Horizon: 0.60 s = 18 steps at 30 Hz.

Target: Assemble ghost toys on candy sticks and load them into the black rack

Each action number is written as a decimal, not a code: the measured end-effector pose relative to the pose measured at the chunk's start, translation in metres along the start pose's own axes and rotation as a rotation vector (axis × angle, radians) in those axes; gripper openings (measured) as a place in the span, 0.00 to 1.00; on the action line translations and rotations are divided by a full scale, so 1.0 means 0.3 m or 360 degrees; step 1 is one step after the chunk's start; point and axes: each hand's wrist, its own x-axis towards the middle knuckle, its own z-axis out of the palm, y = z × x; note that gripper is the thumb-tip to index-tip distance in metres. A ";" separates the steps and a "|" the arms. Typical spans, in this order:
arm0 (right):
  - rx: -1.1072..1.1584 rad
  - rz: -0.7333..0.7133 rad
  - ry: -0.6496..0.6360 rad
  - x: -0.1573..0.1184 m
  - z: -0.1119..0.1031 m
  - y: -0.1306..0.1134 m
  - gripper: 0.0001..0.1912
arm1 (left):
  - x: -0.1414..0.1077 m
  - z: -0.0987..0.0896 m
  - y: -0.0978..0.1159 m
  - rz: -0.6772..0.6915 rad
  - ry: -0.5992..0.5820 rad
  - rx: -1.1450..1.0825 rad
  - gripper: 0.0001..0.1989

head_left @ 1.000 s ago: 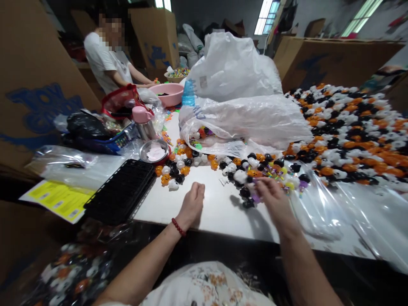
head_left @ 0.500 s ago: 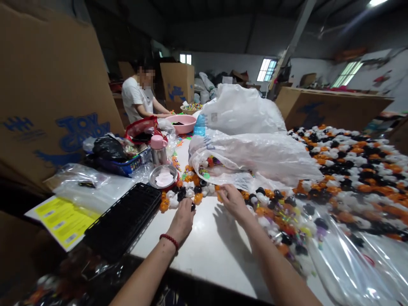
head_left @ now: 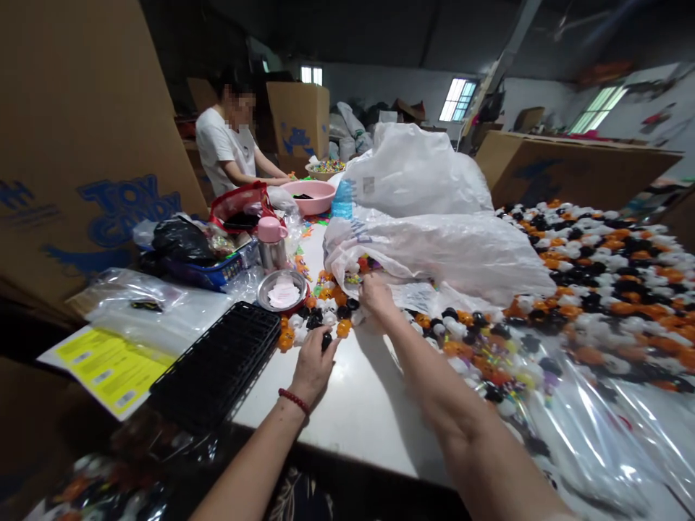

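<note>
My left hand (head_left: 313, 367), with a red bead bracelet at the wrist, is closed on a small black toy (head_left: 326, 340) above the white table (head_left: 347, 394). Orange, white and black small toys (head_left: 329, 312) lie just beyond it. At the mouth of the white plastic bag (head_left: 439, 250), my right hand (head_left: 376, 295) reaches in among colourful pieces (head_left: 363, 266); its fingertips are partly hidden, and what they hold cannot be made out.
A black tray (head_left: 217, 365), metal bowl (head_left: 281, 291), pink-lidded flask (head_left: 272, 242) and blue basket (head_left: 214, 271) stand left. A large toy pile (head_left: 613, 268) and clear bags (head_left: 591, 420) cover the right. A person (head_left: 225, 148) works behind a pink basin (head_left: 310, 197).
My right hand has moved forward and slightly left, from the row of toys to the bag's opening. My left hand stays near the same toys, and the camera view has shifted slightly.
</note>
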 end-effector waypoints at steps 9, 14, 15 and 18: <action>0.1732 0.0244 0.0086 -0.511 -0.149 0.067 0.16 | -0.004 0.002 0.159 -0.1195 0.0257 -0.1168 0.26; 0.2079 0.0378 -0.0067 -0.709 -0.176 0.003 0.15 | -0.053 0.051 0.303 -0.1335 0.0065 -0.1312 0.31; 0.2093 0.0380 -0.0051 -0.722 -0.176 0.000 0.15 | -0.063 0.061 0.327 -0.1353 0.0036 -0.1316 0.31; 0.2060 0.0383 0.0009 -0.732 -0.180 0.014 0.15 | -0.086 0.087 0.372 -0.1368 -0.0012 -0.1330 0.30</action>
